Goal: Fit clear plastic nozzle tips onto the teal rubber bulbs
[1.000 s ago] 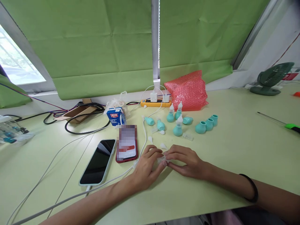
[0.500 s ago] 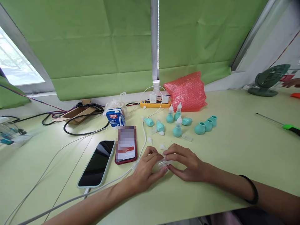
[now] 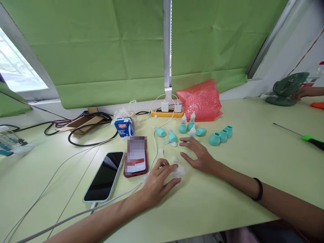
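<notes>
My left hand (image 3: 160, 184) rests on the table with thumb and forefinger apart. Just beyond its fingertips lies a clear plastic piece (image 3: 179, 171); whether the forefinger touches it I cannot tell. Over the table to the right, my right hand (image 3: 198, 155) is open, fingers spread and holding nothing. It partly hides a teal squeeze bulb with a clear nozzle (image 3: 192, 131). A small white tip (image 3: 175, 159) lies between the hands, and another white tip (image 3: 161, 152) farther left. Behind them are several teal bulbs, some with nozzles, including one lying down (image 3: 172, 136) and an open-necked one (image 3: 214, 139).
Left of my hands lie a dark-screened phone (image 3: 104, 177), a red-cased phone (image 3: 136, 162) and a white cable (image 3: 118, 195). Behind stand a milk carton (image 3: 124, 127), a power strip (image 3: 157, 113) and red bubble wrap (image 3: 202, 101). A screwdriver (image 3: 307, 137) lies right; another person's hand (image 3: 301, 93) touches a fan (image 3: 288, 86).
My right hand has let go of the clear plastic piece and moved up and right toward the bulbs. My left hand stays almost in place. Another person's hand has reached the fan.
</notes>
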### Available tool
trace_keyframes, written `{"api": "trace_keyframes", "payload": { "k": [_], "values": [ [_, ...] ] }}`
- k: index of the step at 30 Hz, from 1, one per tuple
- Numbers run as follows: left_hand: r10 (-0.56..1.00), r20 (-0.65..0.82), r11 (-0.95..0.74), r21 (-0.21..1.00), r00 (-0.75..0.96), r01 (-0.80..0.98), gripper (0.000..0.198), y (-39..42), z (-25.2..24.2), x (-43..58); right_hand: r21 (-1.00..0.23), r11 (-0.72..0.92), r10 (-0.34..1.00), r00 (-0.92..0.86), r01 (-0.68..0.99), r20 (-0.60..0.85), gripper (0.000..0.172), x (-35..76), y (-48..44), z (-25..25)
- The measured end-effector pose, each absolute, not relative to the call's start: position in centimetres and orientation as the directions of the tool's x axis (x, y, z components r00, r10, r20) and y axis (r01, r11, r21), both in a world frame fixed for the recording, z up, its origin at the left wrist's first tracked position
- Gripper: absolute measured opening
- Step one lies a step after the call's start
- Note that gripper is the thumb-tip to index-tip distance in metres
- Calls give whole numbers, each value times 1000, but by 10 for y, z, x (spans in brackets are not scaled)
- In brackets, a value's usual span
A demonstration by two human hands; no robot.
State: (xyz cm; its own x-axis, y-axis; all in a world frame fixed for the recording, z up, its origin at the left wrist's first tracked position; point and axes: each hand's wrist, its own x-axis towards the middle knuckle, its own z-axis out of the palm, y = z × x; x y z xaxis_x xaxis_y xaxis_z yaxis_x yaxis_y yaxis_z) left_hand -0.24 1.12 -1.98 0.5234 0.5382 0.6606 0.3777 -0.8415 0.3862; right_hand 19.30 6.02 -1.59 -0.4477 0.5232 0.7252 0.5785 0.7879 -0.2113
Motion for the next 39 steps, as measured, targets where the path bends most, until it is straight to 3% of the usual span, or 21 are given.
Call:
{"api": "trace_keyframes", "payload": {
  "k": [4, 9, 16, 20, 22, 24, 27, 33, 39],
  "values": [
    [549, 662, -831, 367, 511, 417, 33, 10, -21, -2, -27, 749, 547, -594, 662, 590, 27, 178, 72, -17],
    [563, 673, -817, 368, 480, 443, 27, 10, -24, -1, 100, 527, 741, -514, 844, 432, 28, 160, 102, -8],
    [523, 693, -848, 366, 496, 384, 23, 12, -26, -3, 138, 497, 744, -502, 857, 440, 22, 151, 105, -1],
    [574, 644, -817, 403, 506, 413, 20, 9, -23, -3, 138, 565, 643, -539, 814, 544, 22, 170, 99, 15],
    [583, 635, -810, 407, 507, 422, 20, 9, -22, -3, 108, 532, 628, -477, 840, 614, 22, 190, 100, 24],
    [574, 634, -817, 402, 517, 414, 21, 9, -23, -3, 56, 409, 704, -354, 911, 616, 23, 213, 105, 32],
    [563, 629, -825, 393, 536, 406, 23, 9, -23, -3, 27, 273, 821, -248, 962, 515, 23, 244, 113, 35],
    [586, 603, -809, 402, 541, 429, 26, 8, -21, -4, 80, 206, 960, -217, 975, 175, 40, 263, 132, 15],
    [600, 625, -796, 408, 499, 447, 23, 9, -22, -3, 82, 251, 960, -258, 965, 104, 43, 269, 139, 6]
  ]
}}
